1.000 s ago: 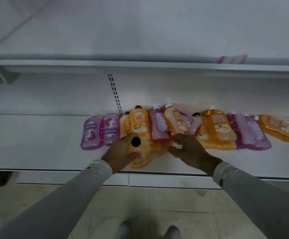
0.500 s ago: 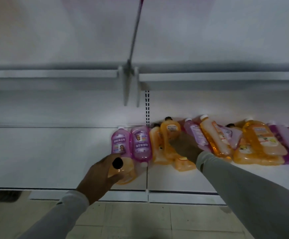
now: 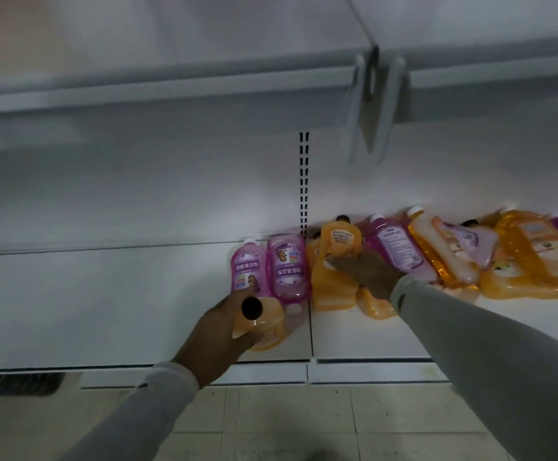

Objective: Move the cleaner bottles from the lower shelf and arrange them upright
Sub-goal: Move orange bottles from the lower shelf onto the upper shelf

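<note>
Several purple and orange cleaner bottles lie in a heap at the back of the white lower shelf (image 3: 104,311). My left hand (image 3: 217,337) grips an orange bottle with a black cap (image 3: 267,324) near the shelf's front, cap pointing toward me. My right hand (image 3: 367,274) reaches into the heap and grips another orange bottle (image 3: 340,241) by its lower body; its black cap points to the back wall. Two purple bottles (image 3: 271,267) lie side by side just left of it, one with its cap toward the front.
More purple and orange bottles (image 3: 470,251) lie stacked to the right. A white upper shelf (image 3: 171,94) with a bracket (image 3: 370,104) overhangs. A slotted upright (image 3: 304,184) runs down the back wall. Tiled floor (image 3: 287,420) lies below the shelf edge.
The view has swung left. My left hand has carried its orange bottle leftward along the shelf front. My right hand has reached deeper into the heap and taken hold of an orange bottle.
</note>
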Demonstrator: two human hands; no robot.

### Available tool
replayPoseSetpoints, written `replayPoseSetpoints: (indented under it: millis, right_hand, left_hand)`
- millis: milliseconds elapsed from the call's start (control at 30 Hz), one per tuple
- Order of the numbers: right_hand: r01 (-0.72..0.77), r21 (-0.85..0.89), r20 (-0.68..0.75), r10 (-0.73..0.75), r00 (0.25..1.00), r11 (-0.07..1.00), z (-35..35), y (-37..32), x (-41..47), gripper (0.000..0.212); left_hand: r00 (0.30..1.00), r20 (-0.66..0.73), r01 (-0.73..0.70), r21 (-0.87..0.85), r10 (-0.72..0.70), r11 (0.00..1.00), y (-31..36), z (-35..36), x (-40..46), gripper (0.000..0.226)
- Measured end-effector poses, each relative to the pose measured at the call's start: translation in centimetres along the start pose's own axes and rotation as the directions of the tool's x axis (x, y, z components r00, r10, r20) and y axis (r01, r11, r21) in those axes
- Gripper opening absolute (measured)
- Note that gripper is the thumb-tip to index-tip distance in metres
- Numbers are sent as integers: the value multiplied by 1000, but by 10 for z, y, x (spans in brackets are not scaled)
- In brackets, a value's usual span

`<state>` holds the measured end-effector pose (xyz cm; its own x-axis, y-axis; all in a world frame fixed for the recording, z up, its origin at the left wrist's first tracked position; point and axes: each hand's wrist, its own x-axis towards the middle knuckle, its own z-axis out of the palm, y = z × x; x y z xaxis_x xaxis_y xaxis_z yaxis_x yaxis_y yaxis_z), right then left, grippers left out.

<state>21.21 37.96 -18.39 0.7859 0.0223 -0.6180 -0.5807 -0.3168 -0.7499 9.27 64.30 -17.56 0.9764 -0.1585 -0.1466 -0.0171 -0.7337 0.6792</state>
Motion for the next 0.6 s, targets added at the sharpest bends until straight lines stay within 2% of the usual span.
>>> replayPoseSetpoints:
  millis: [33,167,233,333,533,600]
  right_hand:
    - [-3,32,16,2,1000,999,-2,0,-4,46]
    - [9,103,28,-12,1000,995,-6,7,-3,36]
    - [20,86,35,-23,999,996,-5,11,-7,44]
    - [47,104,60,-54,997,993,0,19,-12,66]
    - [268,44,77,-270,960,962,-7,22,-48,56]
    - [352,-13,75,-350,934,936,-12,24,-64,64]
  left_hand:
    - [1000,0,1,-2,-1,1000,0,1,0,54]
    - [1000,-21,13,-22,-13,1000,-1,5,0,50]
    - [1000,-30,5,-12,-5,1000,0,5,-1,51]
    - [1000,-25,17,1,-17,1000,1,5,0,54]
    - [998,-43,40,21,-39,999,3,8,-3,52]
    - [999,-36,42,15,-41,999,9,5,-8,53]
